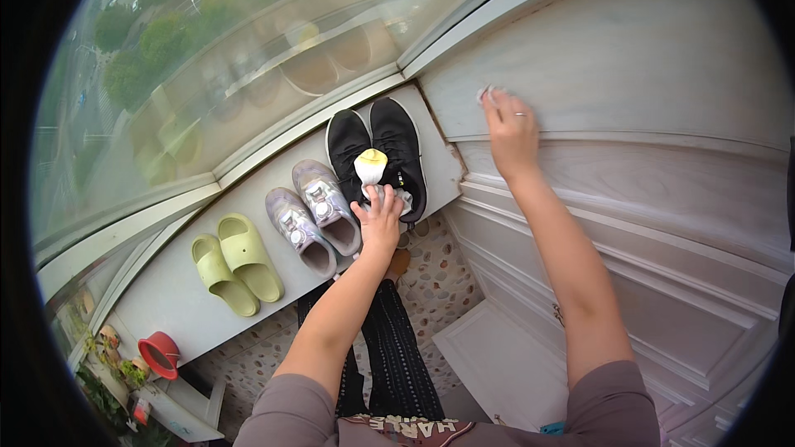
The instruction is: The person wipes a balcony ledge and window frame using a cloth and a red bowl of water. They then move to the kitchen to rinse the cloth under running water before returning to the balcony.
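My left hand [380, 220] reaches over the heel end of a pair of black lace-up sneakers [397, 136]. Its fingertips rest on whitish crumpled fabric [405, 198], perhaps a sock; whether they grip it is hidden. Just beyond those fingers lies a white sock with a yellow end [371, 166], across the shoes. Out to the right, my right hand [514, 133], with a ring on one finger, is raised in front of a pale wooden panel [608, 74]. A small crumpled whitish cloth or tissue [486, 94] is pinched in its fingertips, slightly blurred.
Left of the sneakers on the white window ledge [168, 285] stand lilac-silver children's sneakers [313, 217] and green slide sandals [239, 261]. A red pot [160, 354] and potted plants [118, 360] are farther left. Window glass [217, 74] borders the ledge. Below is a pebble-patterned floor [441, 261].
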A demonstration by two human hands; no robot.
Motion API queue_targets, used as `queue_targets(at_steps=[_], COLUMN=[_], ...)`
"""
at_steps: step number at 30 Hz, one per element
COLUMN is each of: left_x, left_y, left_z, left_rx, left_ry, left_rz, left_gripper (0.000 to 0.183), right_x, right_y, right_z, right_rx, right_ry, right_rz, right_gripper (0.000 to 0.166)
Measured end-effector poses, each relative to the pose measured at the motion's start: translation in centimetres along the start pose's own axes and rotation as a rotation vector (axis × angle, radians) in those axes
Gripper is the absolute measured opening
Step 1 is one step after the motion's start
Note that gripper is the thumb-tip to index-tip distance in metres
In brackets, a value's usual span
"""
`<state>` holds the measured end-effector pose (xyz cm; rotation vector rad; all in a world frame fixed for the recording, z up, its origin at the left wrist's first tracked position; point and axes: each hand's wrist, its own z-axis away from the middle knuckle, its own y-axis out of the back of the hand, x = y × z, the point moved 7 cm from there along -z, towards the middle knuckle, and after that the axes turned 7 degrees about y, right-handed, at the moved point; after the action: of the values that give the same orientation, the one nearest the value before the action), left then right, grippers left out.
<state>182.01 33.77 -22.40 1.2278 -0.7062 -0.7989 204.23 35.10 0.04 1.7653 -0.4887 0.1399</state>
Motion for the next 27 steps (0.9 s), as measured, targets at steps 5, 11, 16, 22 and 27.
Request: queue_targets(at_steps=[5,11,16,22,27], left_x=[0.3,0.4,-0.2,-0.2,-0.3], left_y=[-0.8,-1.3,-0.8,-0.7,-1.3], left_z=[0.6,0.6,0.8,0.7,1.0], left_rx=[-0.012,0.050,0.106,0.182,0.156], left_ry=[0.058,0.140,0.169,0.209,0.196], left_rz=[-0.033,-0.035,0.136,0.194,0.192], left_gripper=[0.040,0.044,0.047,0.039,0.045], right_x=[6.0,1.8,-2.6,-8.3,-7.5], right_y=[6.6,-6.5,-20.1,-30.4,-29.7], right_z=[-2.5,-3.6,-2.1,0.2,1.6], right_rx=[0.289,0.172,0.073,-0.129,-0.162], right_ry=[-0.199,-0.153,-0.024,0.233,0.253], right_rz=[0.269,0.190,0.141,0.138,0.149], right_gripper=[0.034,0.033,0.022,0.018,0.022])
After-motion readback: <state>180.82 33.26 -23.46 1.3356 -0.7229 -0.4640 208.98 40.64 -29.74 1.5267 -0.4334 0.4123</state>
